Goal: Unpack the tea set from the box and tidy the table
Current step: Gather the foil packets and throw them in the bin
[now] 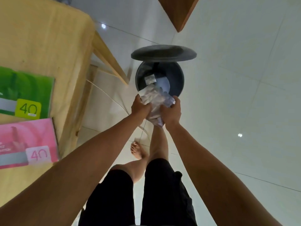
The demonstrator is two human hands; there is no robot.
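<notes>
Both the left hand (pixel 140 108) and right hand (pixel 171 112) clutch a crumpled wad of plastic wrapping (pixel 154 101) just above the near rim of the open bin (pixel 177 75), its lid (pixel 163 53) tipped up behind

head view | looks steeply down | floor (pixel 228 95) well below | wide-angle

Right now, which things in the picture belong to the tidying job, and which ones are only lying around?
Part of the job:
- crumpled plastic wrapping, held by left hand and right hand
- dark bin, lid raised, some scraps already inside

Just lying about:
- green box on the table
- pink box on the same table
- wooden piece at the top edge
</notes>
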